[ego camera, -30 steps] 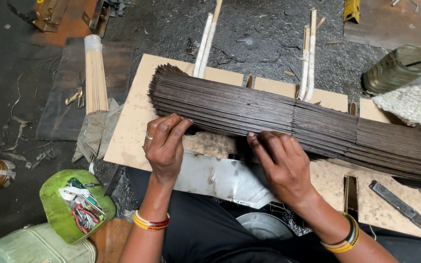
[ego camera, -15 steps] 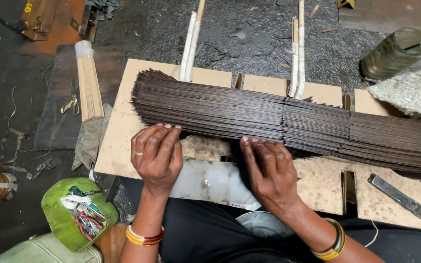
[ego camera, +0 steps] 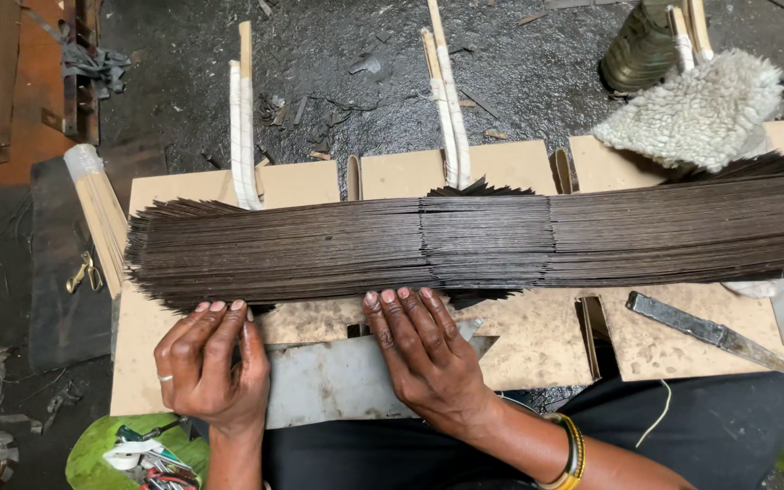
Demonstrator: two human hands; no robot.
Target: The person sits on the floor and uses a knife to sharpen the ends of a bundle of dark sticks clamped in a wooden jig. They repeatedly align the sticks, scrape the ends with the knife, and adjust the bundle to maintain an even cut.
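L hand (ego camera: 206, 367) and R hand (ego camera: 424, 349) lie flat, fingers together, tips touching near edge of dark strip bundle (ego camera: 465, 245). Bundle lies w/ long axis left-right across cardboard board (ego camera: 646, 345), right end runs out of view. Metal sheet (ego camera: 338, 386) under palms. Blade (ego camera: 714, 334) just right. Beyond: upright sticks (ego camera: 245, 145), fleece pad (ego camera: 696, 113), dark wet floor.

The left hand (ego camera: 210, 367) is wearing a thin silver ring below one of its fingers (ego camera: 200, 319). The right hand (ego camera: 424, 349) is wearing stacked yellow, dark and red bangles well behind its fingers, at the wrist. Both forearms are showing bare; dark clothing is covering the lap.
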